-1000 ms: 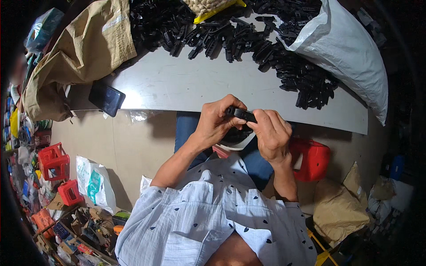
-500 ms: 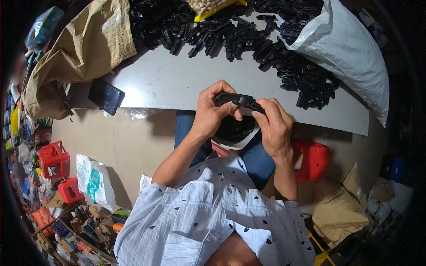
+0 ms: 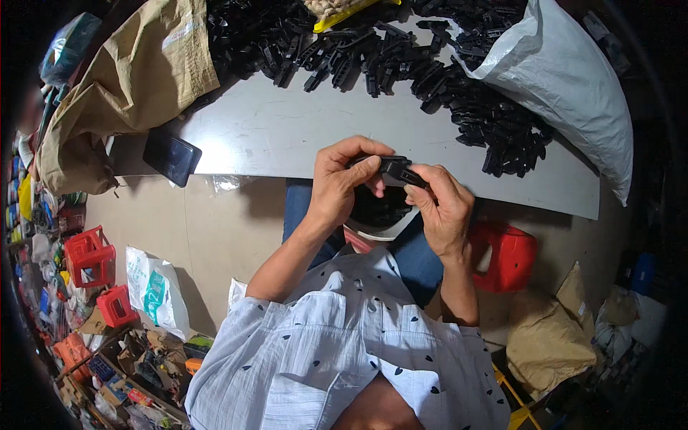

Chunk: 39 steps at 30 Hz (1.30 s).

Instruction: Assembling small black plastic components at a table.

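Observation:
My two hands hold a black plastic part [image 3: 396, 168] between them, above the near edge of the grey table [image 3: 265, 136]. The left hand [image 3: 334, 183] pinches its left end with thumb and fingers. At its right end, my right hand [image 3: 446, 206] grips it between thumb and forefinger. What the part belongs to cannot be made out. Below the hands, between my knees, stands a white-rimmed bucket [image 3: 387, 233] with dark pieces inside, partly hidden by my left hand. Similar black plastic parts lie in heaps [image 3: 494, 129] across the far side of the table.
A white woven sack [image 3: 566, 93] leans over the table's right side, a brown sack [image 3: 132, 82] over its left. A phone [image 3: 172, 157] lies near the left edge. A yellow-edged bag [image 3: 337, 14] sits at the back. A red stool [image 3: 510, 256] stands right of my knees.
The black part has turned in my hands, and its right end now points lower. My left fingers have shifted along it; my right fingertips have moved slightly down.

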Available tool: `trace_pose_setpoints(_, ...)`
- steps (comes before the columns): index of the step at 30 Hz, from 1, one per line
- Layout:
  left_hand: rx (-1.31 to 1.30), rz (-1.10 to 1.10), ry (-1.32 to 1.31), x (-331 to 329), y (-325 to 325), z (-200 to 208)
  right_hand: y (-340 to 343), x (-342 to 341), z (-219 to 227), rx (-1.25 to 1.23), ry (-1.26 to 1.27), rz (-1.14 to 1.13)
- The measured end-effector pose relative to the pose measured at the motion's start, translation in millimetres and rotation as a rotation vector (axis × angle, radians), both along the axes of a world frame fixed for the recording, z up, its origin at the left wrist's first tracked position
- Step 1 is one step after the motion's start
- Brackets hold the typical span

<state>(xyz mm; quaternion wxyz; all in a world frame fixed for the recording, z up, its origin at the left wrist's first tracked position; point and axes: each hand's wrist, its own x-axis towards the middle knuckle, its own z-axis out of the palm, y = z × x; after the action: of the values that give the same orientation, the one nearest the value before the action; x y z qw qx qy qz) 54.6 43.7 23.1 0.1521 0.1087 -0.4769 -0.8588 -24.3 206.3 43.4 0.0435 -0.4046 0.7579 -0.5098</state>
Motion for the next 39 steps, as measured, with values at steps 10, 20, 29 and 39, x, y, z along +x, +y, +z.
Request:
trace_pose_setpoints(10, -0.105, -0.117, 0.002, 0.3, 7.3, 3.9, -2.4, 3.6, -1.5, 0.068, 0.095, -0.013)
trace_pose_setpoints(20, -0.234, -0.053, 0.070, 8.6, 11.0, 0.4, -5.1, 6.4, 3.5, -0.074, -0.005, -0.094)
trace_pose_setpoints(29, -0.226, -0.076, 0.047, 12.3, 15.5, 3.3, -1.6, 1.8, 14.6, 0.023, 0.009, 0.012)
trace_pose_setpoints(39, -0.495, -0.090, 0.079, 14.2, 14.0, 3.1, 3.1, -11.9, 18.1, 0.073, -0.065, 0.178)
